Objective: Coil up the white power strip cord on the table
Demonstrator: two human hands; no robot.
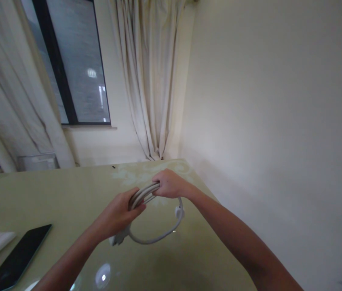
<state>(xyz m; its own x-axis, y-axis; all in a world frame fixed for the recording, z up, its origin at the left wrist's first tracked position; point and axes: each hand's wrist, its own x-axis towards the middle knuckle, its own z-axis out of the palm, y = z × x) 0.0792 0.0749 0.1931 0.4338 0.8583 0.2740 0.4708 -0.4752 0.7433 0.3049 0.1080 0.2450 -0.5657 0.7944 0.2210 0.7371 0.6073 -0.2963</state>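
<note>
The coiled cable (142, 195) was suspended above the tabletop (86, 198). The fingers of the left hand (125, 210) were clamped on one section of the bundled strands, and those of the right hand (170, 184) on another; a single loop (146, 242) hung below, with a white fitting (178, 212) at its right side.

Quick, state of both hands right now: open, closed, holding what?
Left hand: closed, holding the near side of the coiled cable.
Right hand: closed, holding the same coil farther along.
</note>
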